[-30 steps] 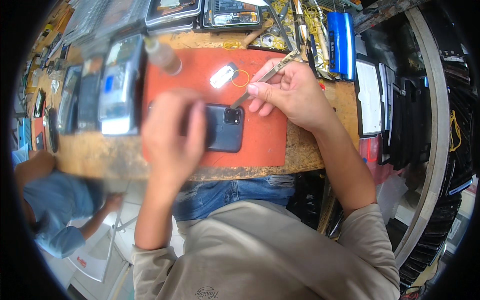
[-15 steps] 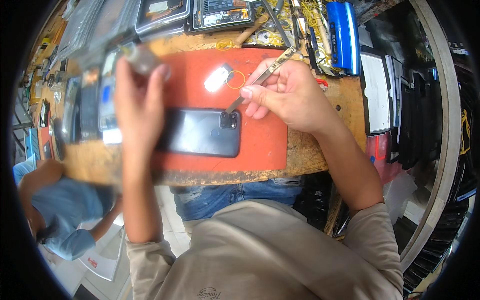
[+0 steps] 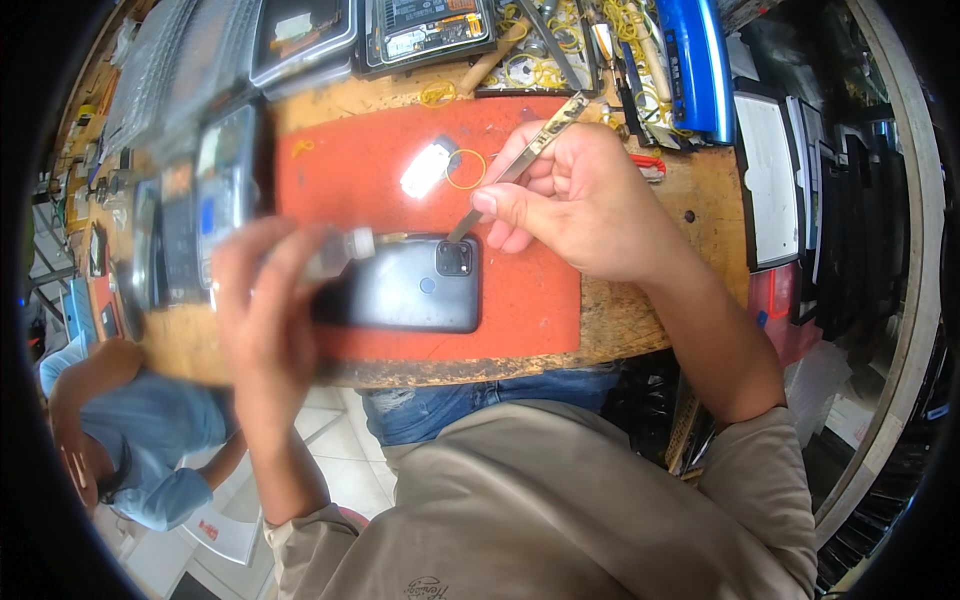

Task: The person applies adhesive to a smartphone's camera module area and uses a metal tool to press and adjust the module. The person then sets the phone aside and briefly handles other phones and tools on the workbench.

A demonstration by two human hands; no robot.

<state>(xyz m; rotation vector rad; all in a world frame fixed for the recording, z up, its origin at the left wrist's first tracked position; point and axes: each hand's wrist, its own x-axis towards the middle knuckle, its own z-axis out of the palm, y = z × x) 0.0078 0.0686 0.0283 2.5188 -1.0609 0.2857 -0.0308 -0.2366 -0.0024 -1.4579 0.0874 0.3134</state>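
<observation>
My left hand (image 3: 262, 295), blurred, is closed round a small translucent plastic bottle (image 3: 328, 257), its nozzle pointing right over a dark phone (image 3: 392, 295). The phone lies back up on an orange mat (image 3: 530, 320), camera module at the upper right. My right hand (image 3: 555, 195) grips a thin metal tool (image 3: 540, 140), resembling tweezers or a blade, whose tip touches or sits just above the phone's upper edge beside the camera module. A shiny razor blade (image 3: 425, 170) and a yellow rubber band (image 3: 466, 152) lie above the phone on the mat.
Several phones (image 3: 215, 170) stand along the left of the wooden bench (image 3: 640, 320). Trays of phone parts (image 3: 420, 25), tangled rubber bands (image 3: 545, 60) and a blue object (image 3: 697, 70) sit along the back. Black cases (image 3: 830, 210) are stacked at right. Another person in blue (image 3: 150, 420) sits at lower left.
My left hand reached to the standing bottle, took hold of it and brought it down, tilted sideways, over the phone. My right hand keeps the tool by the camera. The view shifted slightly.
</observation>
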